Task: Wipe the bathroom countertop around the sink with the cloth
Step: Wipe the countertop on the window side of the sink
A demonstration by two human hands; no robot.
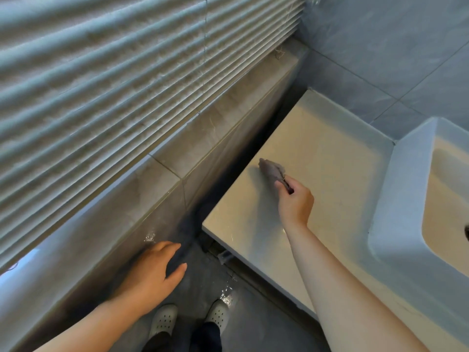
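A pale countertop [317,148] runs from the tiled back wall to the front edge, left of a raised white sink [401,199]. My right hand [295,203] reaches over the countertop and pinches a small grey cloth [272,170], which lies bunched on the surface near the counter's left edge. My left hand [152,270] hangs lower left with its fingers apart, holding nothing, close to the tiled ledge wall [157,219].
A tiled window ledge [203,128] under slatted blinds [114,85] borders the counter's left side, with a dark gap between them. Grey wall tiles [393,59] stand behind. Below are the floor and my two white shoes [193,318].
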